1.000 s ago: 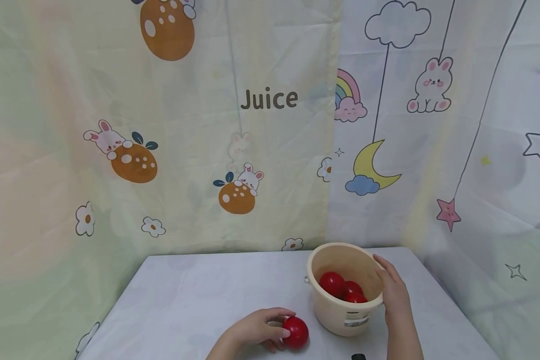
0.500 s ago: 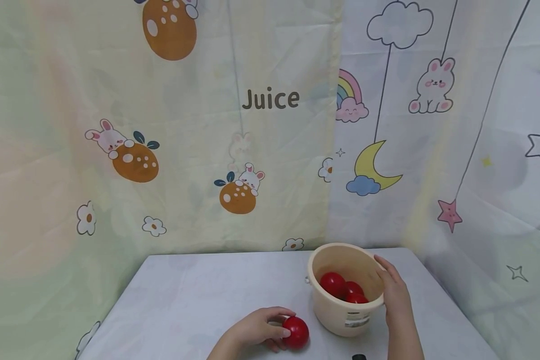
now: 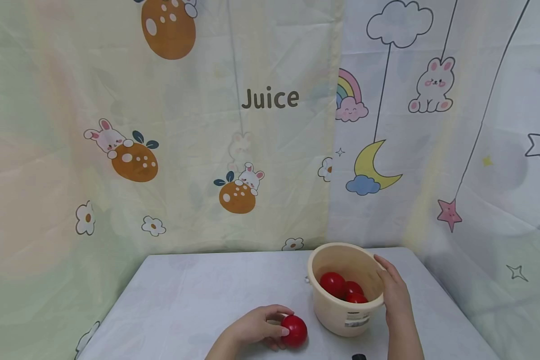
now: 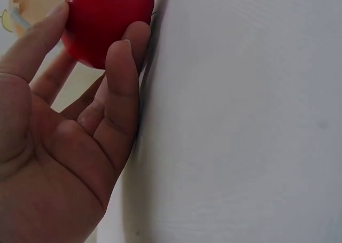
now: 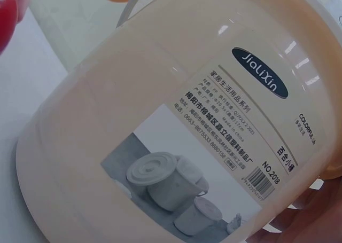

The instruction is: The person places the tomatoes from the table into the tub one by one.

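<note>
My left hand (image 3: 262, 326) holds a shiny red apple (image 3: 294, 331) between thumb and fingers, low over the white table. In the left wrist view a short dark stem sticks out of the apple (image 4: 109, 24), and the fingertips lie around its near side. A cream plastic bucket (image 3: 339, 320) stands to the right of it. Several similar red apples (image 3: 332, 284) lie inside. My right hand (image 3: 395, 290) grips the bucket's right side at the rim. The right wrist view shows the bucket's printed label (image 5: 214, 147) close up, with fingers (image 5: 304, 221) against its lower right.
The white table (image 3: 198, 290) has its back edge against a patterned cloth (image 3: 184, 125), which also hangs along both sides. A small black object (image 3: 359, 357) shows at the bottom edge, in front of the bucket.
The left hand and its apple have shifted very slightly left. The right hand and the bucket stay in place.
</note>
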Tool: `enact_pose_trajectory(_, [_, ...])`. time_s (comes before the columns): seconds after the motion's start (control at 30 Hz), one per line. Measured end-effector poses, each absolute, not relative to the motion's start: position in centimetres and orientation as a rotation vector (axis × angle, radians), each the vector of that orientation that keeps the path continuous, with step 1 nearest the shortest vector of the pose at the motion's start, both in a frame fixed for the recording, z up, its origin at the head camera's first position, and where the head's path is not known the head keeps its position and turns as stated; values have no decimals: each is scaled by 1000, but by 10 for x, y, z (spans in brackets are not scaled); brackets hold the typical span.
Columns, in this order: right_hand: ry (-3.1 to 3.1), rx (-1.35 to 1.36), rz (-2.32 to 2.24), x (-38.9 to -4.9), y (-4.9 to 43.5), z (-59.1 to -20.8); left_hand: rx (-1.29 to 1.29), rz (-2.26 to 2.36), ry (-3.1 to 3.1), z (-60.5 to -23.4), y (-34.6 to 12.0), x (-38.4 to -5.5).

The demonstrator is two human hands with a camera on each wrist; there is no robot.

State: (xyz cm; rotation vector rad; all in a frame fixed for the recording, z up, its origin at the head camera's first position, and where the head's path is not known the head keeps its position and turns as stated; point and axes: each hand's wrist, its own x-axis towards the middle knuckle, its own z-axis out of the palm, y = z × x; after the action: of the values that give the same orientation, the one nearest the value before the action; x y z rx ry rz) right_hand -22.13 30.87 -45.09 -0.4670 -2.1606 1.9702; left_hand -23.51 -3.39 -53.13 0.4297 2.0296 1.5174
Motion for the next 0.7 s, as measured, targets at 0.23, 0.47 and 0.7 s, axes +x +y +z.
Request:
enact_pose_trajectory(0.23, [-2160,-478,1974,-222,309,-452,456,1483,2118,-521,-41,-239])
enact_pose_trajectory(0.47, [-2167,-484,1974,-223,310,-451,467,1538,2109,-499,-45,-248])
enact_pose_trajectory(0.7, [-2171,-480,1970,-222,310,-451,503,1556,2129,-470,-46,-260])
